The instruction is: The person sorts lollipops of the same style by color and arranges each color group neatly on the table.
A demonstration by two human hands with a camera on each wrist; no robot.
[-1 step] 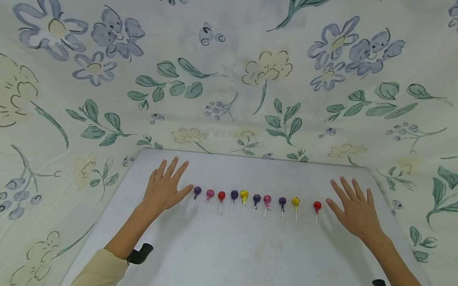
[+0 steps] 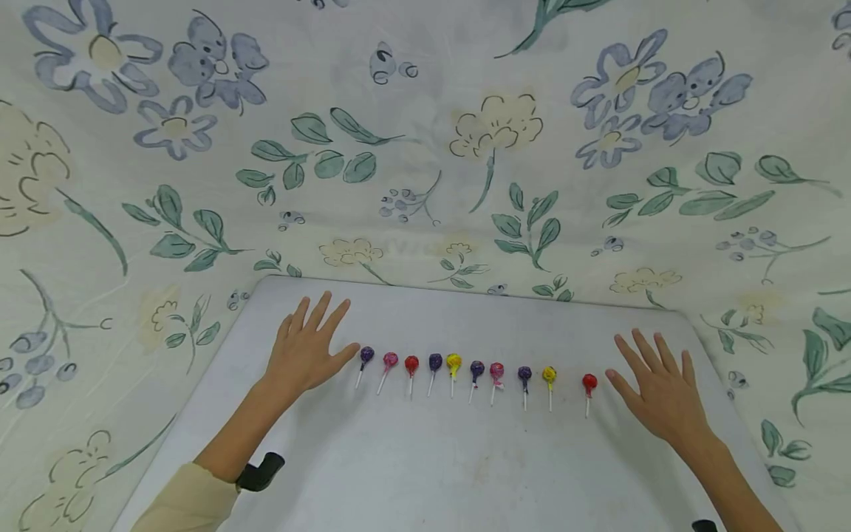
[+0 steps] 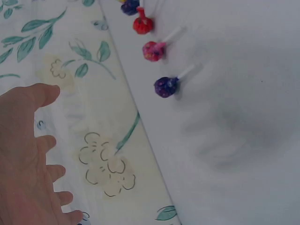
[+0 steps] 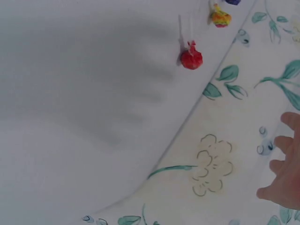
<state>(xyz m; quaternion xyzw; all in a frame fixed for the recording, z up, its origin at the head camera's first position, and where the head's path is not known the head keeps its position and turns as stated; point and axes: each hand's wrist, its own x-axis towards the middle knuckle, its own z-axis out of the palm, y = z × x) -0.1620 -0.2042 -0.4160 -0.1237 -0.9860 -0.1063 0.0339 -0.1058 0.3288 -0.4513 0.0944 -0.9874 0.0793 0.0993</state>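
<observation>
A row of several wrapped lollipops lies across the white tabletop, sticks toward me. My left hand [image 2: 302,358] is spread at the left end, its thumb tip beside a purple lollipop [image 2: 367,355]. Then come a pink lollipop [image 2: 390,360], a red one, purple and yellow ones, another pink lollipop [image 2: 496,371], a purple lollipop [image 2: 524,374] and a yellow lollipop [image 2: 549,374]. A wider gap sets off the red lollipop [image 2: 589,382] at the right end. My right hand [image 2: 665,403] spreads its fingers just right of that one. Neither hand holds anything; both cast shadows on the table.
The white table [image 2: 425,465] has rounded far corners. Behind and beside it hangs floral cloth [image 2: 425,148] with blue flowers and green leaves. A black strap piece [image 2: 261,473] sits at the left wrist, by a beige sleeve [image 2: 189,502].
</observation>
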